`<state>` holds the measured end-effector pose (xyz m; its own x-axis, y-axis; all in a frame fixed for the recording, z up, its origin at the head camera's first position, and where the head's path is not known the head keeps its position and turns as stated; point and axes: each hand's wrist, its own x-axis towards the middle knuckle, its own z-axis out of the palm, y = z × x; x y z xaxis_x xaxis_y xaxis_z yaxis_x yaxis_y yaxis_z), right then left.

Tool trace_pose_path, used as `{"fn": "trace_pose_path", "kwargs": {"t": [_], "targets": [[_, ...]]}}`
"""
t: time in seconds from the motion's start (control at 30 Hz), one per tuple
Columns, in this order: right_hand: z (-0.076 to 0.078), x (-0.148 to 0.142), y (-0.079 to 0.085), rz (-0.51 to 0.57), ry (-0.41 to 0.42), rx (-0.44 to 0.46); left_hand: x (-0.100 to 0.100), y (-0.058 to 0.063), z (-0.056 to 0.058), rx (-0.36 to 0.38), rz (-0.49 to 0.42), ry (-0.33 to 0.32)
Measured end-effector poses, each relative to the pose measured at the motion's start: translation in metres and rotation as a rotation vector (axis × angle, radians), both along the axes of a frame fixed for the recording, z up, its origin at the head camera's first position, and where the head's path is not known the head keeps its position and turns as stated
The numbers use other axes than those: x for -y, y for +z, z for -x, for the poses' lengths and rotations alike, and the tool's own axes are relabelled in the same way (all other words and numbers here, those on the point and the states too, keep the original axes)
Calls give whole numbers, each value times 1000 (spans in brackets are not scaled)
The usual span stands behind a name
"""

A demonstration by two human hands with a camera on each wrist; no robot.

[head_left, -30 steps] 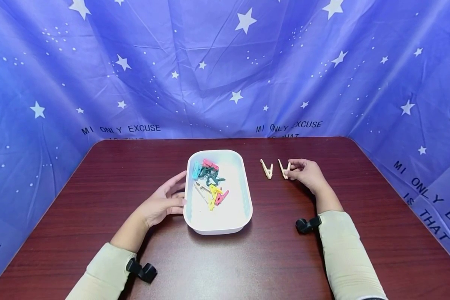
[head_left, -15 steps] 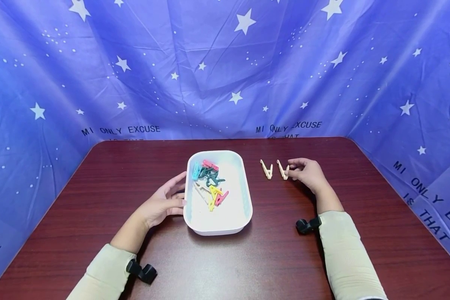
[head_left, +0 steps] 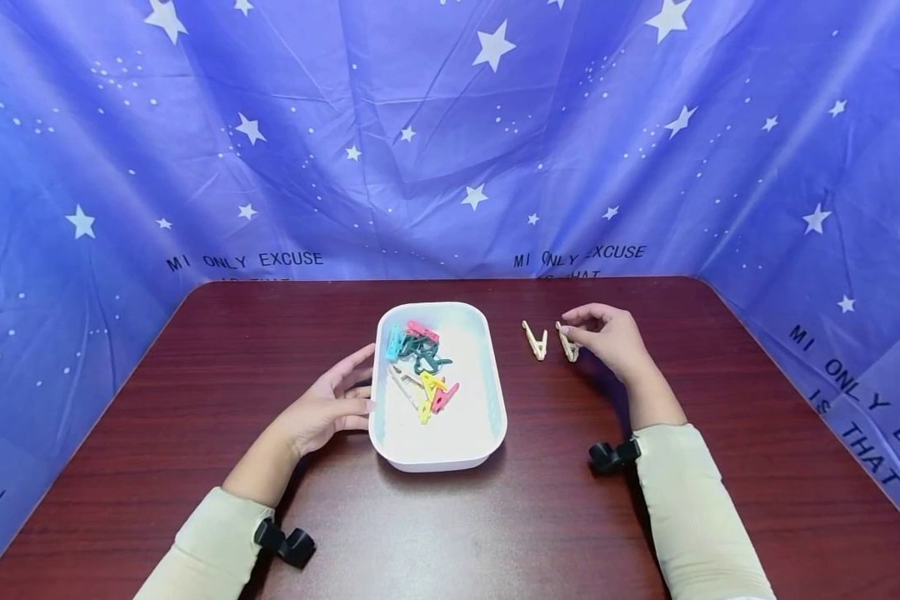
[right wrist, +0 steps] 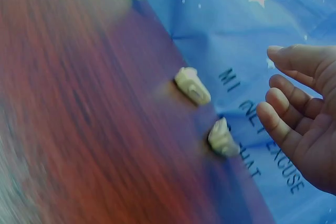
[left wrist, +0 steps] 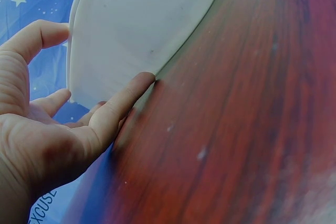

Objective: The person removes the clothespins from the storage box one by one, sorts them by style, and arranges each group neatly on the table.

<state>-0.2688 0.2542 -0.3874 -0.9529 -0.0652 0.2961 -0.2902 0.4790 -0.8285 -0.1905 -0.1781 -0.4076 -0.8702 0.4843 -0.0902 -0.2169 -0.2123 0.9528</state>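
Head view: beige clip [head_left: 567, 344] by right hand [head_left: 611, 337] slants lengthwise away-left.

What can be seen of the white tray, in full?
The white tray is rectangular and open-topped, with rounded corners, low walls and a smooth, plastic-looking surface. It sits flat and upright on the reddish-brown table, its longer sides running away from the person. Light blue, pink-red, dark green, yellow and pale clips lie loosely inside, mostly toward its left half. The left hand touches its left side.
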Motion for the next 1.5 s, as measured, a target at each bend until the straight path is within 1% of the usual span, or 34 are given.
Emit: {"fn": "trace_pose_path", "kwargs": {"t": [0.23, 0.47, 0.57, 0.77, 0.87, 1.0, 1.17, 1.23, 1.33, 1.47, 1.5], "targets": [[-8, 17, 14, -3, 62, -37, -1, 1, -1, 1, 4, 1], [-36, 45, 50, -25, 98, -33, -1, 1, -1, -2, 10, 2], [-41, 51, 56, -19, 114, -32, -1, 1, -1, -2, 10, 2], [-46, 58, 62, 28, 158, -16, -1, 1, -2, 1, 10, 3], [-48, 61, 64, 45, 185, -28, -1, 2, -2, 0, 11, 3], [-51, 68, 68, 36, 210, -58, -1, 2, -2, -1, 11, 3], [-54, 78, 71, 3, 245, -57, 2, 1, -2, 0, 19, 6], [-52, 82, 71, -2, 265, -52, 3, 1, -2, -1, 24, 11], [-43, 85, 62, -3, 270, -45, 3, 0, -1, -3, 20, 6], [-30, 87, 50, -23, 280, -64, 1, -2, 1, -2, 9, -4], [-28, 89, 50, -33, 292, -74, 1, -2, 1, -2, 10, -3]]}}
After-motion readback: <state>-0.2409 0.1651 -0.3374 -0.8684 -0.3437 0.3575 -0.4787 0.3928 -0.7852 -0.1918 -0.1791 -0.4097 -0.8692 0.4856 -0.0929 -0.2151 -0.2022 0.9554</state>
